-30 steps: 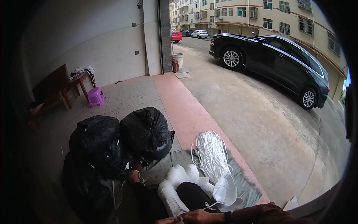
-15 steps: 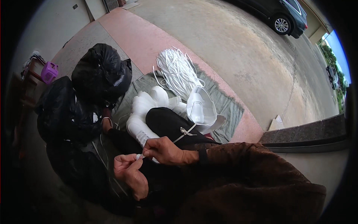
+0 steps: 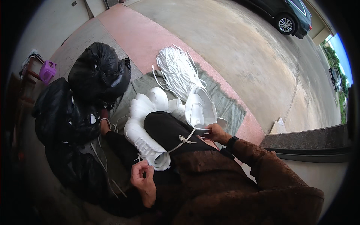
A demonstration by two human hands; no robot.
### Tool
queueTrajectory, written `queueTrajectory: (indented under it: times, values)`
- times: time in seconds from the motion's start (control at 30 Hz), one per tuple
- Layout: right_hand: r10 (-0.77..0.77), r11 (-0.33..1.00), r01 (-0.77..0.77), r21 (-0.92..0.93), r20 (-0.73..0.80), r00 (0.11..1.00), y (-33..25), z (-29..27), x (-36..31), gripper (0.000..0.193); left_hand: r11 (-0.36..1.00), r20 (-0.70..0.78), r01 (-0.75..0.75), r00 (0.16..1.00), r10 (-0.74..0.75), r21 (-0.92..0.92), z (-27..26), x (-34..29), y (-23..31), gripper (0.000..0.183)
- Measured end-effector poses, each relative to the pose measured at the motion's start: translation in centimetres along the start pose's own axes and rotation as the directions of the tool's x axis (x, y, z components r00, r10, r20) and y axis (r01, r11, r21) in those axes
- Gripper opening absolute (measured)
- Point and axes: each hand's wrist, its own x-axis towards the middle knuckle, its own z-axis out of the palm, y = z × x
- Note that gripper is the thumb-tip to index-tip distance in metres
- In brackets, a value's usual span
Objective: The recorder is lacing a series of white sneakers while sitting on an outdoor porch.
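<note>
Low in front of me, my left hand point(image 3: 143, 183) is closed, thumb and fingertips pinched beside the open collar of a white lace-up shoe point(image 3: 144, 144). What it pinches is too small to make out. My right hand point(image 3: 217, 134) is further right, at the near rim of a white bowl-like piece point(image 3: 201, 108). Its fingers are closed by a dark edge, and what they grip is partly hidden. A knotted pale cord point(image 3: 183, 139) lies across my black-trousered knee point(image 3: 165, 125), between the two hands. More white shoes point(image 3: 144, 103) are lined up beyond the nearest one.
A heap of white laces point(image 3: 178, 71) lies on a grey-green cloth point(image 3: 228, 107). Black plastic bags point(image 3: 99, 75) crowd the left side, with loose cords near them. A purple stool point(image 3: 47, 71) stands at the far left, and a dark car point(image 3: 288, 17) is parked beyond.
My hands were together, fingering a small white thing over the shoe. The right has moved away to the white piece's rim. The left has shifted slightly right, uncovering the shoe's collar.
</note>
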Motion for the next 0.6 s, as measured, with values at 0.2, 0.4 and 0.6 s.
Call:
queueTrajectory:
  times: [0.2,0.4,0.6]
  values:
    - [-0.59,0.483,0.645,-0.592,0.325,0.739,-14.3,18.9,-15.5,0.089,0.962,0.222,-0.032,0.97,0.096,-0.273,5.0,-0.7,6.7,0.069]
    - [-0.149,0.244,0.805,-0.541,0.799,0.583,-7.5,20.3,-17.3,0.063,0.777,-0.024,0.27,0.939,-0.344,-0.569,0.9,-4.6,1.1,0.043]
    - [-0.118,-0.324,0.878,-0.353,0.935,0.333,-5.9,20.0,-14.1,0.031,0.712,-0.067,0.276,0.908,-0.413,-0.646,-0.3,-3.7,-2.1,0.039]
